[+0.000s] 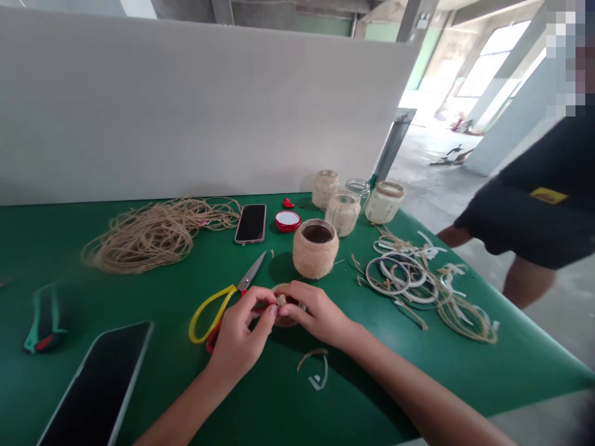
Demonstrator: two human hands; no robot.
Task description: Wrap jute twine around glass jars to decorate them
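Observation:
My left hand (242, 331) and my right hand (316, 313) meet over a small round twine-covered lid (284, 321) on the green table (139, 297). Both pinch at a bit of twine (281, 300) on its top; their fingers are closed. Just behind stands a jar wrapped in twine (315, 248), its mouth open. Yellow and red handled scissors (223, 303) lie beside my left hand.
A loose heap of twine (153, 232) lies at the back left. Two phones (251, 223) (100, 387), a red lid (287, 220), several jars (344, 210), tape rings and scraps (409, 275) are around. A person in dark clothes (539, 204) stands right.

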